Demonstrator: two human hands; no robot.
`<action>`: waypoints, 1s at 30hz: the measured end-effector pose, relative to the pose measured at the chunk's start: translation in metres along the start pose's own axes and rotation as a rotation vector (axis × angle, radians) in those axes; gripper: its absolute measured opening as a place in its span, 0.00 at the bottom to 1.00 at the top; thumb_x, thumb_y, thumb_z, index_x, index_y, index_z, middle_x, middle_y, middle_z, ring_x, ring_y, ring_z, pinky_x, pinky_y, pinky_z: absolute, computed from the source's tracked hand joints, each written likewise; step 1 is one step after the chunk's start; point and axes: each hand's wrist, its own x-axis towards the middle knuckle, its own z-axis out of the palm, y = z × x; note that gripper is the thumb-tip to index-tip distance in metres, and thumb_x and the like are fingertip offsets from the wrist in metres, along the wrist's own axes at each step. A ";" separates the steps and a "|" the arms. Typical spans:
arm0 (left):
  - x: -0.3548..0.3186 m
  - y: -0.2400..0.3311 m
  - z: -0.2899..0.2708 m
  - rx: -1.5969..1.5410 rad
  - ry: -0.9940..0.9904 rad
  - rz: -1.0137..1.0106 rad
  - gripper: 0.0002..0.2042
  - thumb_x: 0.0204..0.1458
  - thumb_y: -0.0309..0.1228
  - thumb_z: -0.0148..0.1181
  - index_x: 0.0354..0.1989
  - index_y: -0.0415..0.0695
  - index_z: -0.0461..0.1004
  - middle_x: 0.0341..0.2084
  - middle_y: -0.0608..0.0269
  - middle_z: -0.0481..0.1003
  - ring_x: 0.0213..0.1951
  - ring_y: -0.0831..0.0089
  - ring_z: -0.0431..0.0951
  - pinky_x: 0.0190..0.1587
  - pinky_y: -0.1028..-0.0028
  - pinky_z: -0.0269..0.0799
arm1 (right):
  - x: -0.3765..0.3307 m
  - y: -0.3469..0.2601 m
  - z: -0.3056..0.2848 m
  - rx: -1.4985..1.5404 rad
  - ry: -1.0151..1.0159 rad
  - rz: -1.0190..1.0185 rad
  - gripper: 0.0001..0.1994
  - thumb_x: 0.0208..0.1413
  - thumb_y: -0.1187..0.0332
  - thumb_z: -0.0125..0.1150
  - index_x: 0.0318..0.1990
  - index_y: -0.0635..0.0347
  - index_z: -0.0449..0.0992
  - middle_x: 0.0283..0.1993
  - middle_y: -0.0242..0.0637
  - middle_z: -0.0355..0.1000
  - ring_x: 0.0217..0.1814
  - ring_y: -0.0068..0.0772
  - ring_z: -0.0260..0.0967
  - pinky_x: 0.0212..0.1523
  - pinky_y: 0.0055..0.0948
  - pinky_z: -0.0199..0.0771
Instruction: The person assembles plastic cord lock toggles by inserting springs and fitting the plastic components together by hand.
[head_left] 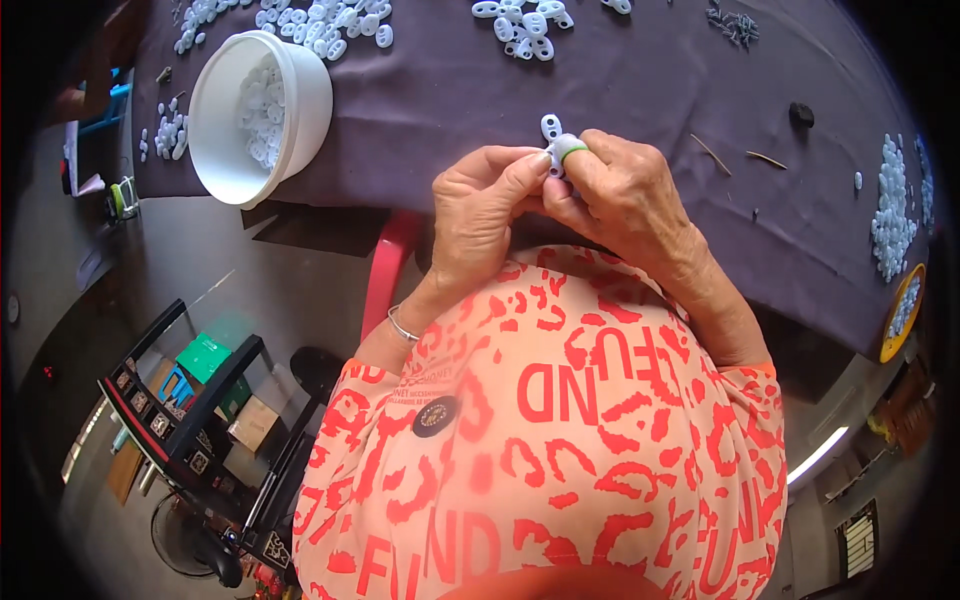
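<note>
Both of my hands meet over the table's near edge around a small white plastic piece (551, 127). It has oval ends with dark holes; one end sticks up above my fingers and another shows below. My left hand (478, 205) pinches it between thumb and fingertips. Against its other side, my right hand (625, 185) is closed, with fingers curled onto it. A white wrap with a green band (570, 147) covers a finger of the right hand. The fingers hide the middle of the piece.
On the dark tablecloth (430, 90), a white tub (310, 100) holds white pieces. Loose piles of white pieces (525, 25) lie at the back. Dark screws (738, 27), a black lump (801, 115) and small white parts (892, 215) are at right, beside a yellow-rimmed dish (890, 345).
</note>
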 end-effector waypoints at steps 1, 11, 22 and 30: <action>0.000 0.000 0.000 0.000 0.000 -0.002 0.07 0.53 0.25 0.56 0.36 0.33 0.73 0.29 0.55 0.76 0.30 0.73 0.78 0.35 0.76 0.77 | 0.000 0.000 0.001 0.000 -0.001 0.002 0.08 0.45 0.71 0.58 0.23 0.64 0.66 0.19 0.37 0.60 0.18 0.36 0.62 0.19 0.33 0.63; -0.001 -0.005 0.003 0.025 0.067 0.061 0.06 0.52 0.24 0.57 0.34 0.35 0.74 0.28 0.59 0.76 0.29 0.78 0.77 0.34 0.80 0.75 | 0.000 -0.002 0.005 0.020 0.041 -0.003 0.07 0.44 0.73 0.58 0.22 0.64 0.66 0.19 0.37 0.59 0.19 0.36 0.62 0.19 0.32 0.64; -0.005 -0.002 0.004 0.004 0.099 0.033 0.05 0.52 0.24 0.57 0.34 0.35 0.73 0.30 0.58 0.76 0.31 0.78 0.76 0.35 0.80 0.75 | -0.004 -0.008 0.017 -0.042 0.101 0.008 0.07 0.40 0.73 0.56 0.18 0.61 0.65 0.18 0.37 0.61 0.19 0.35 0.65 0.18 0.31 0.68; -0.002 -0.004 0.003 0.003 0.052 0.075 0.05 0.53 0.25 0.56 0.34 0.35 0.73 0.29 0.59 0.76 0.30 0.78 0.76 0.34 0.80 0.75 | -0.003 -0.007 0.014 -0.077 0.098 -0.016 0.06 0.40 0.73 0.56 0.19 0.61 0.65 0.19 0.37 0.62 0.19 0.35 0.65 0.18 0.31 0.68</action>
